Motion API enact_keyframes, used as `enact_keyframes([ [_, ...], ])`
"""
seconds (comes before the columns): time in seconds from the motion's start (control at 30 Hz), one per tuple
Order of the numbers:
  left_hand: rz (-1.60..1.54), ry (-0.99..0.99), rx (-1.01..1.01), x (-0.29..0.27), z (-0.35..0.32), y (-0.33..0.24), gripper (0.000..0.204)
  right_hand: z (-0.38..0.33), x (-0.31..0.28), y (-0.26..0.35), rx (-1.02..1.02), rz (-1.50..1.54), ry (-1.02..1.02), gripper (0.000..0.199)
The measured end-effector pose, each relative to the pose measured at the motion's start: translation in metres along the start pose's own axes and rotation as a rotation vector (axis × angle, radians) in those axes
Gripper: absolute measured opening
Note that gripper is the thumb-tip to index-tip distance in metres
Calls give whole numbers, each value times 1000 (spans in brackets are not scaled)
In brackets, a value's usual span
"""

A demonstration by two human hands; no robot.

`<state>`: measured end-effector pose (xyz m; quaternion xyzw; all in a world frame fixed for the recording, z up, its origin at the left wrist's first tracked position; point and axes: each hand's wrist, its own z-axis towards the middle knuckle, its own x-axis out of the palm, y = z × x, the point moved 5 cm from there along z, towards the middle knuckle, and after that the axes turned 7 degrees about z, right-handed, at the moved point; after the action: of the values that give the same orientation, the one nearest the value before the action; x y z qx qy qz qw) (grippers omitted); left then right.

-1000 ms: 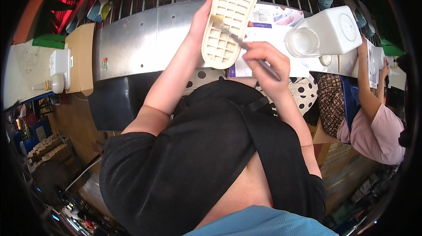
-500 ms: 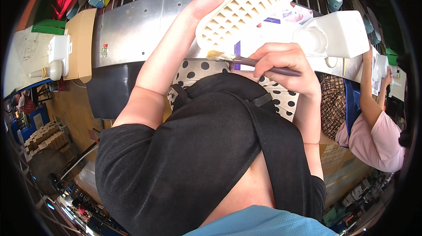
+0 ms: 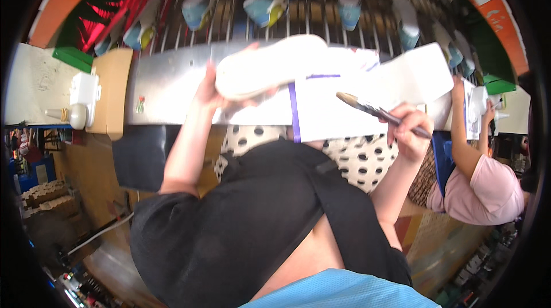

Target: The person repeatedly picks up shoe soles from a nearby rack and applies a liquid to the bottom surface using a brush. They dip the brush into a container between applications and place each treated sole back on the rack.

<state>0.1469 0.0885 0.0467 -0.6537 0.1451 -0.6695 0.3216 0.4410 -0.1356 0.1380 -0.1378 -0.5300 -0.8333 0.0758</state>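
Observation:
My left hand (image 3: 211, 87) is wrapped around a white shoe sole (image 3: 272, 67), gripping it by its left end and underside above the metal table (image 3: 172, 73). The sole is nearly level, and glare washes out its surface. To the right, my right hand (image 3: 412, 130) holds a paintbrush (image 3: 373, 110) by its dark handle. The pale bristles point left and away from me, apart from the sole. Beneath the brush lies a white sheet with purple edging (image 3: 327, 124). A white plastic container (image 3: 419, 73) is just beyond my right hand.
Several blue-and-grey shoe uppers (image 3: 267, 1) stand on a roller conveyor behind the table. At left are an open cardboard box (image 3: 112, 93) and a white bottle with a nozzle (image 3: 74, 114). A co-worker in a pink shirt (image 3: 488, 187) works at far right.
The sole has come down and turned from its upright, tread-out tilt to nearly level, its tread no longer showing. My right hand with the brush has moved right, away from the sole.

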Motion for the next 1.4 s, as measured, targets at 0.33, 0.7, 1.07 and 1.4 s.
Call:
enact_keyframes([
  [0.33, 209, 54, 555, 115, -44, -87, 150, -3, -38, -3, -152, 285, -214, 14],
  [0.7, 765, -757, 865, 147, 79, -470, 52, -22, -41, 2, -171, 281, -347, 14],
  [1.07, 2666, -851, 332, 156, 231, -374, 31, -35, -43, 2, -158, 201, -425, 14],
  [1.4, 1223, -258, 1301, 225, 61, -259, 32, -66, -69, 3, -106, 47, -649, 16],
])
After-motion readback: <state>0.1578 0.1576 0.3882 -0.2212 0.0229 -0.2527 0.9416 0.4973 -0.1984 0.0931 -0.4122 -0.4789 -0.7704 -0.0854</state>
